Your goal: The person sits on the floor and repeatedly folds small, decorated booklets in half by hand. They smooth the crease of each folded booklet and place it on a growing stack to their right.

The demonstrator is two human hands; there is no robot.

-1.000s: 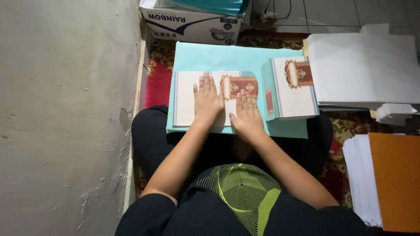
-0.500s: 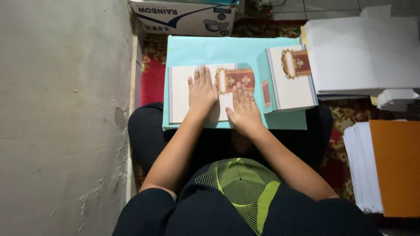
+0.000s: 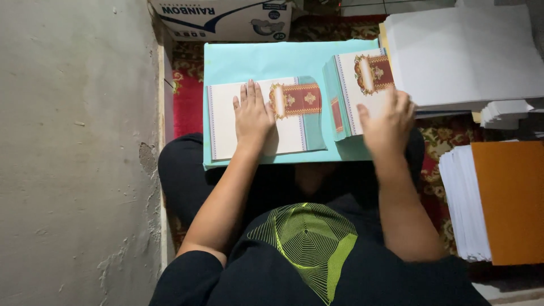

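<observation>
Left hand (image 3: 253, 116) flat, fingers spread, pressing folded card (image 3: 266, 116); card long axis left-right along teal board (image 3: 272, 59). Right hand (image 3: 388, 122) open on card stack (image 3: 357, 90) at board's right edge.

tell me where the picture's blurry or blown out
Head view: the right hand is slightly motion-blurred over the card stack; the left hand and flat card look sharp. The white paper pile is brightest, near washed out; the lap below is dark.

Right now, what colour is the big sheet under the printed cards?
Light turquoise blue. The big sheet shows best in the head view.
</observation>
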